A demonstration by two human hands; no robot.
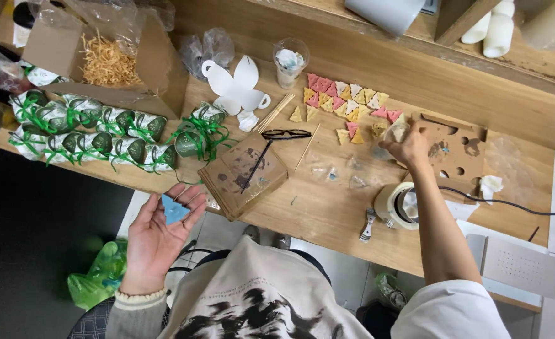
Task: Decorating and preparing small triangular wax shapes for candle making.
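Blue triangular packet rests on left hand.

a long wooden worktop ran under even light, with a raised wooden shelf along its far edge and pale floor tiles below.

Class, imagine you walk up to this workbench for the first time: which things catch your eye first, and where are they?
The colourful triangular pieces spread across the middle of the wooden bench stand out, with the right hand reaching beside them. At the left lie rows of green-ribboned packets. The left hand, held open off the bench edge, carries a blue triangle.
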